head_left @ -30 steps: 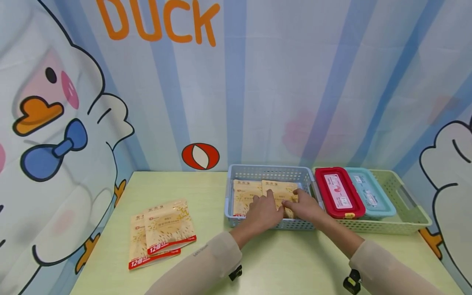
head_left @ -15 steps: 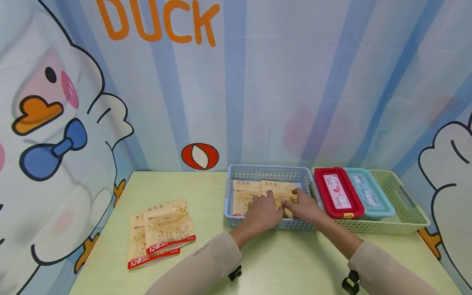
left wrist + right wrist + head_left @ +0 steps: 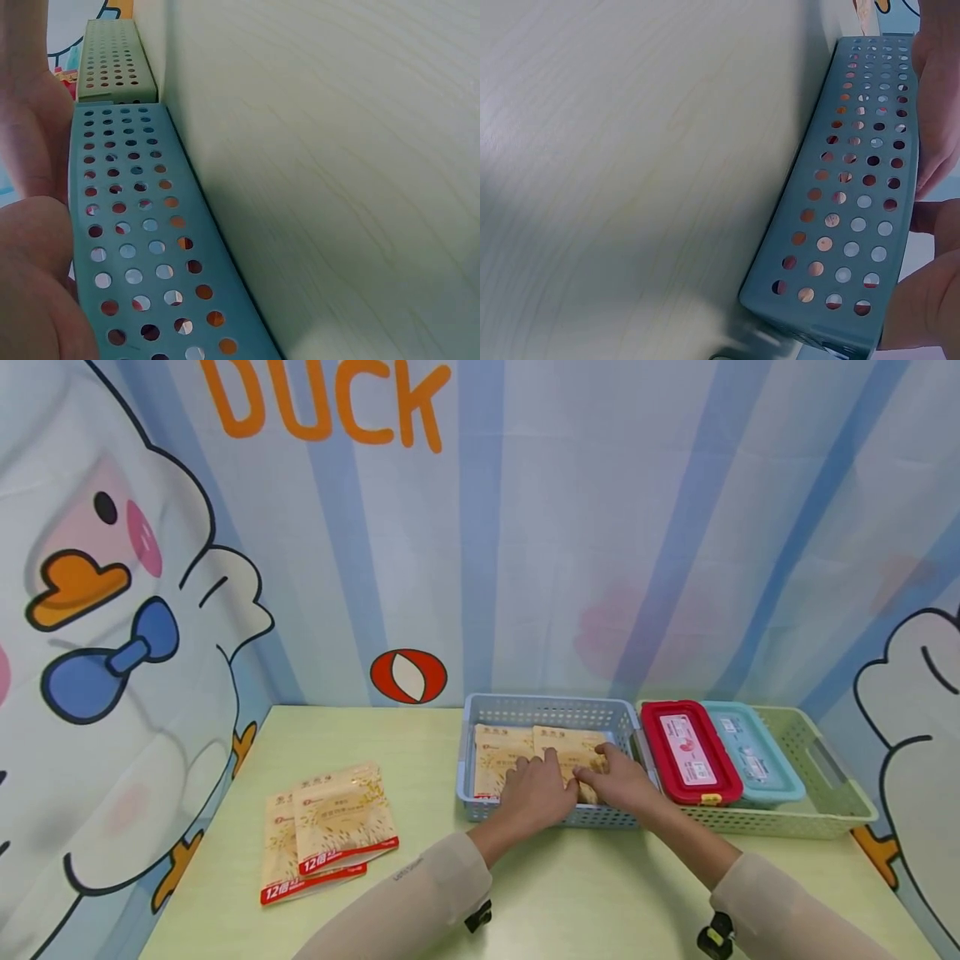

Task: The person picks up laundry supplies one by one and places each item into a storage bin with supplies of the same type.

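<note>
Both hands reach over the front rim of a blue perforated basket in the head view. Inside it lie two beige packets with a grain print, side by side: a left packet and a right packet. My left hand rests on the right packet, index finger pointing forward. My right hand touches the same packet near its right edge, thumb and index finger spread apart. The left wrist view shows the left hand beside the basket wall, its fingertips hidden; likewise the right hand in the right wrist view.
Two more beige packets overlap on the pale table at the left. Right of the blue basket, a green basket holds a red-lidded box and a turquoise-lidded box. A printed duck curtain stands behind.
</note>
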Demonstrator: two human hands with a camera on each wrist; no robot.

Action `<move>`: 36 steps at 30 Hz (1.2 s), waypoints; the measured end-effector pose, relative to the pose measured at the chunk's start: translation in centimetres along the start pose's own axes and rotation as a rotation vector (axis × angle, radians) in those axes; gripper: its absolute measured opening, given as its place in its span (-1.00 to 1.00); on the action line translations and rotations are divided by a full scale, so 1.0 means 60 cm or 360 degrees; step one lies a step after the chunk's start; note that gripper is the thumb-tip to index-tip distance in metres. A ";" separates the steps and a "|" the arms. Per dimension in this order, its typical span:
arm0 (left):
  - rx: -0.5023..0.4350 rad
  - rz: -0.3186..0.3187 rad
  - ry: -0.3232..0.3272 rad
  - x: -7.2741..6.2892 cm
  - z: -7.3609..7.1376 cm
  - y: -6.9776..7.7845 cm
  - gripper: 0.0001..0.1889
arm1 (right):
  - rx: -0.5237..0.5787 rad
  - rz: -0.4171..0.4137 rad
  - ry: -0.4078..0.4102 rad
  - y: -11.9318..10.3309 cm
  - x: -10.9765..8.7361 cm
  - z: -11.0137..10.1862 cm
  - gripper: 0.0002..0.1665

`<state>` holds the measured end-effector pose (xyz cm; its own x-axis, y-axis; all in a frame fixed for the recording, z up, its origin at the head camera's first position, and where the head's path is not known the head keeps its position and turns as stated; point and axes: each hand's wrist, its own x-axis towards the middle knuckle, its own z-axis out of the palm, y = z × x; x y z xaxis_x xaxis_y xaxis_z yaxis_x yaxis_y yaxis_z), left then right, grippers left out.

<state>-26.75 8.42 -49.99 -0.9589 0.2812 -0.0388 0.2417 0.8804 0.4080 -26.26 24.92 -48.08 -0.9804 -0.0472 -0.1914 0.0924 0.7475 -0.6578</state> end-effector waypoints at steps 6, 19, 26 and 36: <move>-0.0097 0.0058 0.0016 0.005 0.004 -0.007 -0.35 | 0.0024 0.0008 -0.0016 0.006 0.000 -0.005 -0.07; -0.0413 0.0274 -0.0102 0.000 -0.053 -0.027 -0.30 | -0.0022 -0.0136 0.0111 0.002 -0.007 -0.005 -0.16; -0.0455 0.0481 -0.0270 -0.011 -0.104 -0.042 -0.33 | -0.0091 -0.0204 0.0151 -0.012 -0.009 -0.015 -0.16; -0.0320 0.0744 -0.0341 -0.029 -0.182 -0.078 -0.32 | -0.0106 -0.0422 0.0159 -0.051 -0.022 -0.041 -0.11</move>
<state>-27.86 -0.35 -41.88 -0.6992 0.7149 0.0119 0.5812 0.5586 0.5918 -25.70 24.33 -44.00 -0.9814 -0.1836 0.0554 -0.1775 0.7600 -0.6252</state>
